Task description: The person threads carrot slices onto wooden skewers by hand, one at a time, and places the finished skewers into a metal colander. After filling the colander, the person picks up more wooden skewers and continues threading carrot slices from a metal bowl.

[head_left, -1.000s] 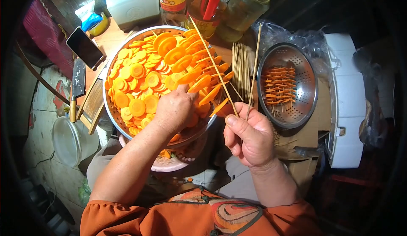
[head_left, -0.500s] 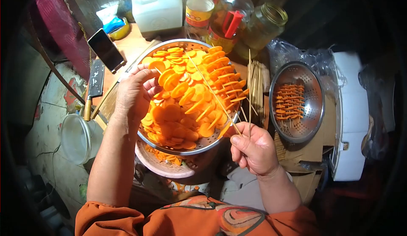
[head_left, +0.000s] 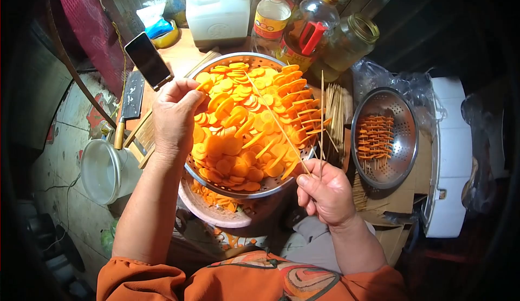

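Observation:
My left hand (head_left: 176, 109) pinches an orange carrot slice (head_left: 204, 86) between thumb and fingertips at the upper left of the big metal colander (head_left: 254, 194). From there a spaced row of carrot slices (head_left: 245, 129) slants down across the colander toward my right hand (head_left: 325, 192). My right hand is closed on thin wooden skewers; a bare skewer (head_left: 279, 125) points up left over the heap, and another skewer (head_left: 322, 117) points straight up. Loose carrot slices (head_left: 227, 145) fill the colander. Threaded carrot slices (head_left: 295, 98) lie along its right side.
Right of the colander lies a bundle of skewers (head_left: 337, 111). A smaller colander (head_left: 401, 163) holds finished carrot skewers (head_left: 375, 137). A cleaver (head_left: 132, 98), phone (head_left: 147, 60), white jug (head_left: 218, 22) and bottles (head_left: 271, 22) stand around. Below sits a pink basin (head_left: 216, 217).
My left hand has moved from the skewer tip with fingers apart to pinching a carrot slice there. My right hand keeps its grip on the skewers. The whole view has shifted slightly.

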### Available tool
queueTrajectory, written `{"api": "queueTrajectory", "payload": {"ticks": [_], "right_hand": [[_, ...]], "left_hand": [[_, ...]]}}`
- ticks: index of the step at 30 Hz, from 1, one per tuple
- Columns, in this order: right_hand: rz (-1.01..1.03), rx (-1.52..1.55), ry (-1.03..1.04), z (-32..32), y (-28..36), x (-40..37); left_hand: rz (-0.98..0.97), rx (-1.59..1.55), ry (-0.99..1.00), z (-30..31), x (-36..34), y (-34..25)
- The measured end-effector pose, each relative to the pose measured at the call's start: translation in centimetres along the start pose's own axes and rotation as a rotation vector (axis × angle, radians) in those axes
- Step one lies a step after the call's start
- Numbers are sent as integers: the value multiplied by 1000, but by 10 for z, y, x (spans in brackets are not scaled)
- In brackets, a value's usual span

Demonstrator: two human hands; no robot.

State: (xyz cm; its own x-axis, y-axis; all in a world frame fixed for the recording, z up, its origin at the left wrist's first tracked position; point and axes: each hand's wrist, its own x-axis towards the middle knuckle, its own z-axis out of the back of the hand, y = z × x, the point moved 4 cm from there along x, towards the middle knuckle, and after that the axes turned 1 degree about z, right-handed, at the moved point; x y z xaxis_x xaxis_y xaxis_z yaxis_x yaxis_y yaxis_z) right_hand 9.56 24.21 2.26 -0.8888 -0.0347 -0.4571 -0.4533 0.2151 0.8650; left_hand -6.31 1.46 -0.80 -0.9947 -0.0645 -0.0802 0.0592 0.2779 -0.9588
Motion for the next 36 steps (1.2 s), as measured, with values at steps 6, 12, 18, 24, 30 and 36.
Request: {"api": "queueTrajectory", "payload": {"ticks": [6,12,18,24,30,36], "right_hand": [[3,1,-30,-2,-4,0],[13,-1,-27,-2,-5,1],[16,24,-14,-7,-5,2],[56,45,-21,0,-4,1],[64,69,-22,1,-4,1],[44,20,18,-3,-3,0]], "left_hand": [[84,24,30,-1,-3,4],[118,33,21,-5,-7,4],[106,39,-9,-1,-2,8],[-114,275,23,-5,-8,-6],[-403,468,72,-25,-31,-15],[-457,563,47,-23,-33,-19]]}}
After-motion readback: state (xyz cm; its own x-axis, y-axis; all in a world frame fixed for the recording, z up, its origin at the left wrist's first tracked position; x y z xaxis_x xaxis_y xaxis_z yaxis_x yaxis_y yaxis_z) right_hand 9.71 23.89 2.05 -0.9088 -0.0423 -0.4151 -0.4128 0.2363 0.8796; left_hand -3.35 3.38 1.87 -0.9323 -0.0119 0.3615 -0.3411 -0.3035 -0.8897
